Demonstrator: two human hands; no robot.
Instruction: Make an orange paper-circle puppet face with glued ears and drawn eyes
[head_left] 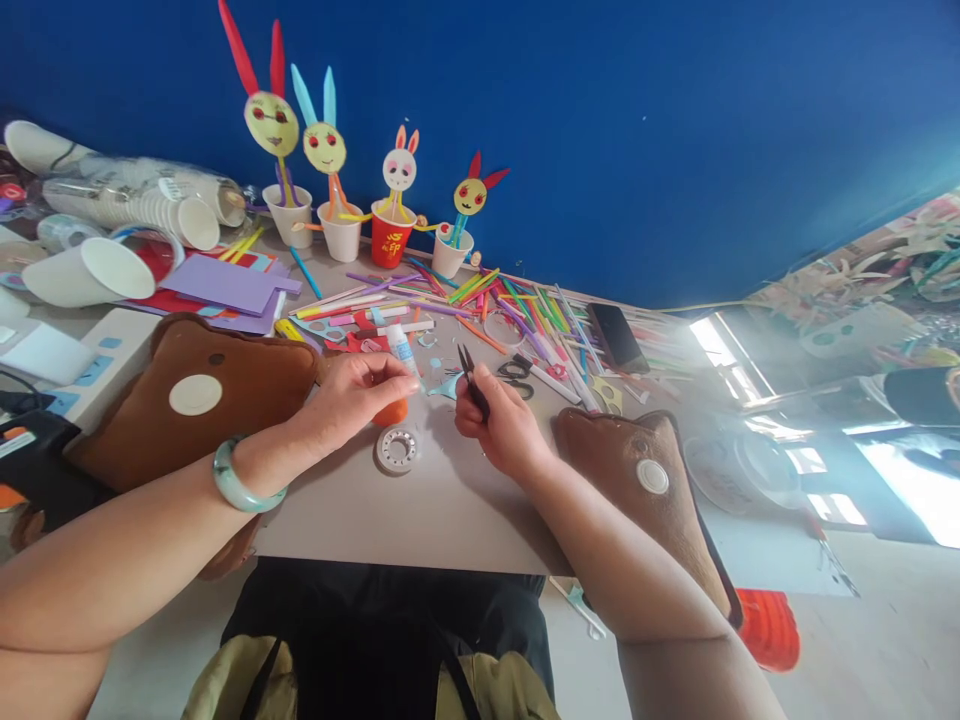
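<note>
My left hand (pixel 352 398) hovers over the table with thumb and fingertips pinched together. Whatever it pinches, if anything, is too small to make out. My right hand (pixel 504 420) is closed round black pointed tweezers (pixel 472 384), their two tips slightly apart and pointing up and away. Just behind my left fingertips stands a white and blue glue stick (pixel 400 346). An orange round object (pixel 391 411) is partly hidden under that hand. Nearer me lies a roll of clear tape (pixel 396 450). Black-handled scissors (pixel 516 370) lie beyond my right hand.
Brown cushions (pixel 247 370) flank the work spot, another cushion (pixel 611 450) on the right. Coloured sticks (pixel 480 290) and paper scraps are strewn behind. Several paper cups with rabbit-faced figures (pixel 324 150) line the blue wall. A phone (pixel 619 338) lies at right.
</note>
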